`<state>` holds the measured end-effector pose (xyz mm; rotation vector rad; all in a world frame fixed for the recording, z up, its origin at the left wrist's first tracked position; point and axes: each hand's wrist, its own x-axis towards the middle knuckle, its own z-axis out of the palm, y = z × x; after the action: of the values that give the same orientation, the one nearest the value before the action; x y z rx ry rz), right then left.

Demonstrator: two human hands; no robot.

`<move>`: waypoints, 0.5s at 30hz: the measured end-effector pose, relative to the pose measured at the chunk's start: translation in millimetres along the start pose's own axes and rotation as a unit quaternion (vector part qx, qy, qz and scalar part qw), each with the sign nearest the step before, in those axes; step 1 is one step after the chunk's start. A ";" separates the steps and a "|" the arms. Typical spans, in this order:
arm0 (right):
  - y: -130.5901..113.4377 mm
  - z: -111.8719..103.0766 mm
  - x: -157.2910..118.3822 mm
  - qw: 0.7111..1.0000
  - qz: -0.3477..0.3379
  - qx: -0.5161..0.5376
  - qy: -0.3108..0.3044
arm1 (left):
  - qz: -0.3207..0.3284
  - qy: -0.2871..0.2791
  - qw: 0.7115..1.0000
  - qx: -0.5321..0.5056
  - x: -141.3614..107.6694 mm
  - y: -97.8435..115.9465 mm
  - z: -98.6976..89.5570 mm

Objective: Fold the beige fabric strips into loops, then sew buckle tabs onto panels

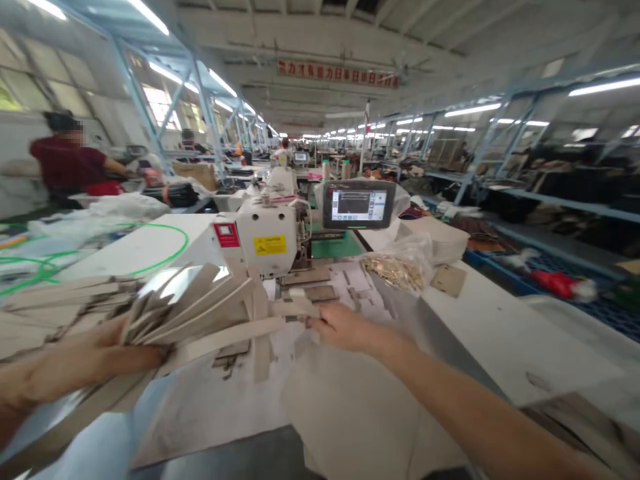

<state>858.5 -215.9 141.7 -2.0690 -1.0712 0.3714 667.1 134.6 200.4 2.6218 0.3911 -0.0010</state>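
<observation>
A fanned bundle of long beige strips (200,308), seemingly fabric or leather, is gripped in my left hand (100,353). Thumb and fingers close round the bundle near its lower part. One strip runs out of it to the right, towards my right hand (345,327), whose fingers are pinched together at a strip end (295,310). A small dark piece shows there, too blurred to name. Just beyond stands a white sewing machine (267,237) with a yellow caution label. Under my hands lies a pale work sheet (210,413) with strip pieces on it.
A control screen (357,205) stands right of the machine head. Behind my right hand sits a plastic bag of gold-coloured small parts (395,270). More beige strips (60,303) lie at left, near green tubing (185,240). A co-worker (75,157) sits far left.
</observation>
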 end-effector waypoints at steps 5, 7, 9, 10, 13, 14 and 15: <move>35.1 -37.5 -23.6 0.993 0.094 0.028 0.071 | -0.007 -0.126 0.984 -0.128 40.3 8.9 26.7; 34.4 -33.5 -24.4 0.989 0.111 0.055 0.082 | -0.008 -0.109 0.979 -0.172 43.4 17.5 38.0; 26.9 -23.6 -20.2 0.987 0.104 0.081 0.088 | 0.002 -0.105 0.972 -0.211 44.7 27.6 47.2; 21.9 -18.3 -16.6 0.987 0.092 0.092 0.089 | 0.011 -0.112 0.970 -0.217 45.3 32.7 50.6; 8.9 -4.1 -3.4 0.988 0.060 0.115 0.084 | 0.023 -0.131 0.970 -0.205 47.0 46.2 57.3; 6.5 0.2 1.1 0.987 0.056 0.124 0.080 | 0.023 -0.124 0.971 -0.204 47.1 49.7 59.1; 5.3 4.6 5.4 0.987 0.053 0.134 0.071 | 0.021 -0.113 0.972 -0.206 46.9 52.6 60.9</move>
<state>862.2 -211.2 135.1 -1.8844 -0.7835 0.3916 730.6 74.9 167.9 2.1882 0.2254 -0.1838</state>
